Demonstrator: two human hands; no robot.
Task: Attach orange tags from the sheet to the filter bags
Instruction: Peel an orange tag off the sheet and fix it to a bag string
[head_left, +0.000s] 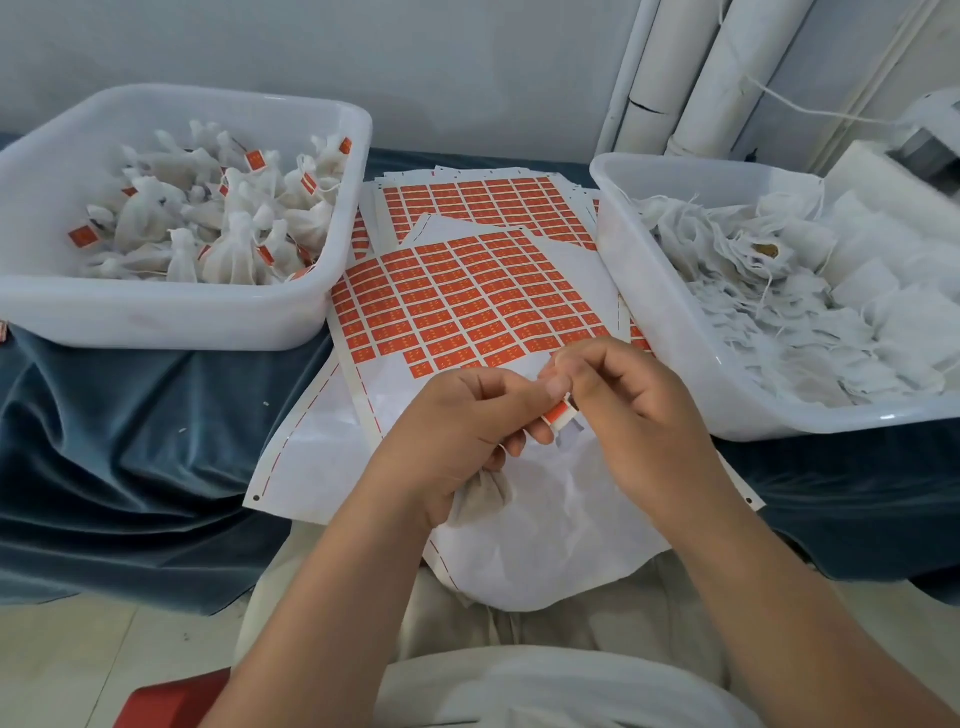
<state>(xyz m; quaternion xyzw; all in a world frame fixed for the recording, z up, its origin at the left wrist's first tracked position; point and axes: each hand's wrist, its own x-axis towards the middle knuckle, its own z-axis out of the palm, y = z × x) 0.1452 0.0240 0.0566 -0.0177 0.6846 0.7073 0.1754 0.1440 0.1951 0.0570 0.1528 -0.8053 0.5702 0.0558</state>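
Observation:
A sheet of orange tags (467, 301) lies in the middle of the table, its lower rows peeled bare. Just in front of it my left hand (457, 436) grips a white filter bag (480, 496), which hangs below the palm. My right hand (623, 405) pinches a small orange tag (560, 415) together with the left thumb, the two hands touching above the bare backing paper.
A white tub (166, 317) at the left holds tied bags with orange tags. A second white tub (675, 364) at the right holds several untagged white bags. More tag sheets (483, 200) lie behind. Blue cloth (130, 441) covers the table; white pipes (701, 78) stand at the back.

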